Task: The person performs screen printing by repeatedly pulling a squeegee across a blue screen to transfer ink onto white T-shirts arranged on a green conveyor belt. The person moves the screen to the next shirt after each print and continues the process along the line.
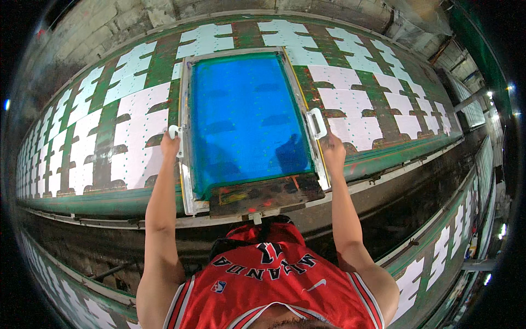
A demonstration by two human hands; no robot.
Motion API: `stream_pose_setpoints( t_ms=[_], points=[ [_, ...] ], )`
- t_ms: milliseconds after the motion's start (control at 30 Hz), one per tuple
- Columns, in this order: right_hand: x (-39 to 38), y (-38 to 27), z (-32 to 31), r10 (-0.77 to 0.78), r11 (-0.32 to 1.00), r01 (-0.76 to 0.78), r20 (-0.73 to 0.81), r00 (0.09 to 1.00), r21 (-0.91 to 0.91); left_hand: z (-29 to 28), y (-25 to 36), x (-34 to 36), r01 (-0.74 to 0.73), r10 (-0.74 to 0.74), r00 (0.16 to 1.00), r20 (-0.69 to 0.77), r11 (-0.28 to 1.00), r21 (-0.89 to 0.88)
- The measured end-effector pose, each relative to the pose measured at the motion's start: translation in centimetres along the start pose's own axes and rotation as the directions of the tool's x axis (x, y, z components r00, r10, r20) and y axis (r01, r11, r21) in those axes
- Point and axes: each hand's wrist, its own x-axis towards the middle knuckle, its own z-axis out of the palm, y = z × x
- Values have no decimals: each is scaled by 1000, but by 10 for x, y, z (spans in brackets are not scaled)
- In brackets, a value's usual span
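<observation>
A screen frame (246, 118) with blue mesh lies across a long green table (156, 193) covered in rows of pale cut panels (348, 129). My left hand (171, 141) is closed on the white handle (177, 131) on the frame's left side. My right hand (333, 145) is closed at the frame's right edge, just below the white right handle (317, 123); its fingertips are partly hidden. A dark stained board (262, 196) forms the frame's near end. Shadows fall on the lower part of the mesh.
A concrete block wall (145, 13) runs behind the table. A second long table with pale panels (411, 279) is behind me at lower left and right, across a dark narrow gap. A metal rail (372, 178) edges the near side of my table. Small lights shine at far right.
</observation>
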Motion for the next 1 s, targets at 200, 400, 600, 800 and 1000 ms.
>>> stream_pose_setpoints(
  t_ms=[200,400,600,800,1000],
  points=[
    [55,57,21,286,855,-384,300,910,349,7,-37,44,133,-106,987,120,961,-242],
    [59,41,-22,131,769,-313,342,931,557,-50,33,35,75,-82,997,0,908,-411],
    [92,52,-113,55,826,-186,252,966,532,-55,157,-34,-42,59,998,34,924,-379],
    [122,107,-206,-24,849,-79,188,982,523,-2,224,-107,-55,98,989,109,937,-344],
    [123,146,-261,27,837,-95,133,991,538,51,274,-161,71,-9,991,136,884,-462]
  ],
)
